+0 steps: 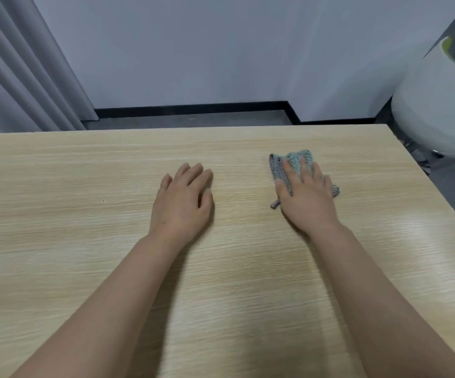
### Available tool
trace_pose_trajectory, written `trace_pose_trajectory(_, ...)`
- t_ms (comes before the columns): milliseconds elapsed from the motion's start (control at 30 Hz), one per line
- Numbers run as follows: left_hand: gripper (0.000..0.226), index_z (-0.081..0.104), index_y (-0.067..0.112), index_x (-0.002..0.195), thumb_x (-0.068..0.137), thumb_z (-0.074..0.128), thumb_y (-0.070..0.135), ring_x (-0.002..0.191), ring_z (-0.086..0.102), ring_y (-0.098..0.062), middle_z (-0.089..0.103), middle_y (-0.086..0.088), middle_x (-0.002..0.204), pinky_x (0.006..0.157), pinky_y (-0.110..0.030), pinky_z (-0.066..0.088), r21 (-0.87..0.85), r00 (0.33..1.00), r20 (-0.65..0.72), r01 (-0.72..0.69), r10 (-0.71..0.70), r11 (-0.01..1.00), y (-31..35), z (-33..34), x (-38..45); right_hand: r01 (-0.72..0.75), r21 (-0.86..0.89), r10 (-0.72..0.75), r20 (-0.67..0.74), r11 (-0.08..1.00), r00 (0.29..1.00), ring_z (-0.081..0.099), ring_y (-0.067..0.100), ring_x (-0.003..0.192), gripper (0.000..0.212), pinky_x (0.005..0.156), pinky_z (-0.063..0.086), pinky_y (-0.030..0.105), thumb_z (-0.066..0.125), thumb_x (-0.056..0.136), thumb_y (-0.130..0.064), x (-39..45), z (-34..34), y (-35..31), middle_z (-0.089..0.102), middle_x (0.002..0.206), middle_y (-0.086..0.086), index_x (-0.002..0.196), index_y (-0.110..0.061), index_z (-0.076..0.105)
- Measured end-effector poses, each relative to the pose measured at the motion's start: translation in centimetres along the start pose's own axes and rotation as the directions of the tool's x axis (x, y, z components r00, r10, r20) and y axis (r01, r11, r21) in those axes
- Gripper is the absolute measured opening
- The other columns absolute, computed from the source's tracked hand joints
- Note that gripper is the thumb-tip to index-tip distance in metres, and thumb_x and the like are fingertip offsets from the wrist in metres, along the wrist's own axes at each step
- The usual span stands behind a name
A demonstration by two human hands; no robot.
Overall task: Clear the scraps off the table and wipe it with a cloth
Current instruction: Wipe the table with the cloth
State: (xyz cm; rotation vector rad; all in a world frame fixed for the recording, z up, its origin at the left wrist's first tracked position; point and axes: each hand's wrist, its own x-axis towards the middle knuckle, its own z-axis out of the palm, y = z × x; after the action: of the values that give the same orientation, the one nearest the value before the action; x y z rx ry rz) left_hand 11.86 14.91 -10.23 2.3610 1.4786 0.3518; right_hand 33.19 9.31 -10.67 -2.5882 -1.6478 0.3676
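Head view: pale wood-grain laminate table (84, 241) spans frame. Left hand (182, 203) palm-down on bare tabletop, fingers relaxed, holding nothing. Right hand (307, 197) presses flat, fingers straight, on small crumpled teal-and-grey woven cloth (289, 165) (cloth pokes beyond fingertips).

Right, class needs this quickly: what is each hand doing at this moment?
Left hand: open, resting on the table, holding nothing.
Right hand: open, fingers straight, pressing the cloth flat on the table.
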Motion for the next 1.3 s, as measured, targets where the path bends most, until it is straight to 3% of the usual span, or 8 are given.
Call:
trace_pose_trajectory(100,0.048,0.03,0.025,0.146,0.098,0.032,0.031,0.145,0.004,-0.013,0.019,0.006,0.156,0.117,-0.036,0.003,0.017,0.999,0.047,-0.009,0.009,1.0,0.4,-0.1,-2.3,0.195,0.015,-0.195,-0.015,0.981,0.981,-0.015,0.02,0.144,0.055,0.115,-0.013,0.039,0.012,0.098,-0.05,-3.2,1.2,-3.0,-0.012,0.158,-0.001,0.149,-0.035,-0.002)
trace_pose_trajectory(267,0.061,0.016,0.024,0.15,0.092,0.012,0.042,0.145,-0.003,-0.009,0.007,0.009,0.158,0.115,-0.032,-0.005,0.081,0.998,0.057,-0.004,-0.001,0.997,0.4,0.6,-6.6,0.507,0.003,-0.507,0.028,0.862,0.862,-0.017,0.011,0.143,0.058,0.114,-0.016,0.034,0.004,0.088,-0.061,-7.3,1.8,-3.7,-0.011,0.155,-0.012,0.144,-0.047,-0.004)
trace_pose_trajectory(333,0.063,0.011,0.025,0.15,0.09,0.007,0.044,0.145,-0.007,-0.008,0.002,0.01,0.158,0.113,-0.03,-0.009,0.116,0.999,0.053,-0.005,-0.002,0.993,0.3,0.9,-7.0,0.48,-0.031,-0.478,0.057,0.877,0.877,-0.017,0.009,0.143,0.057,0.115,-0.013,0.034,0.005,0.089,-0.064,-5.8,1.2,-2.1,-0.014,0.155,-0.013,0.143,-0.049,-0.006)
trace_pose_trajectory(433,0.062,0.012,0.026,0.15,0.09,0.009,0.043,0.145,-0.007,-0.008,0.002,0.01,0.158,0.114,-0.03,-0.008,0.121,0.999,0.048,0.01,-0.016,0.993,0.4,1.0,-6.9,0.245,-0.033,-0.243,0.05,0.969,0.969,-0.013,0.014,0.144,0.057,0.115,-0.01,0.036,0.013,0.095,-0.058,-2.6,0.1,0.3,-0.01,0.158,-0.004,0.147,-0.043,-0.002)
trace_pose_trajectory(567,0.062,0.017,0.025,0.15,0.091,0.013,0.042,0.145,-0.003,-0.008,0.007,0.009,0.158,0.115,-0.031,-0.005,0.11,0.999,0.043,0.007,-0.011,0.994,0.4,0.9,-7.0,0.105,-0.056,-0.103,0.044,0.993,0.994,-0.012,0.023,0.145,0.056,0.116,-0.009,0.042,0.012,0.098,-0.05,-2.5,0.3,-0.4,-0.01,0.158,0.004,0.149,-0.033,-0.004)
trace_pose_trajectory(833,0.062,0.019,0.025,0.149,0.09,0.013,0.043,0.145,-0.001,-0.008,0.01,0.009,0.158,0.115,-0.03,-0.005,0.1,1.0,0.018,0.002,-0.004,0.995,0.4,1.0,-6.9,0.448,-0.029,-0.446,0.056,0.894,0.893,-0.022,0.012,0.142,0.064,0.113,-0.017,0.033,-0.006,0.084,-0.063,-7.6,1.8,-2.8,-0.016,0.156,-0.009,0.144,-0.044,-0.011)
trace_pose_trajectory(1100,0.062,0.018,0.025,0.15,0.09,0.013,0.042,0.145,-0.002,-0.008,0.009,0.009,0.158,0.114,-0.029,-0.006,0.093,1.0,0.013,-0.004,0.003,0.996,0.3,1.1,-7.1,0.199,-0.053,-0.199,0.001,0.979,0.98,-0.012,0.018,0.145,0.056,0.116,-0.01,0.038,0.014,0.097,-0.052,-4.8,1.2,-1.2,-0.007,0.158,0.0,0.149,-0.036,0.0)
trace_pose_trajectory(1300,0.056,0.02,0.023,0.149,0.096,0.018,0.04,0.146,0.001,-0.01,0.012,0.006,0.158,0.117,-0.034,0.0,0.095,1.0,0.007,-0.015,0.014,0.995,0.3,1.2,-7.0,0.373,-0.021,-0.374,-0.024,0.928,0.927,-0.016,0.016,0.144,0.056,0.115,-0.014,0.036,0.01,0.096,-0.055,-7.9,2.5,-4.0,-0.009,0.158,-0.003,0.148,-0.038,-0.003)
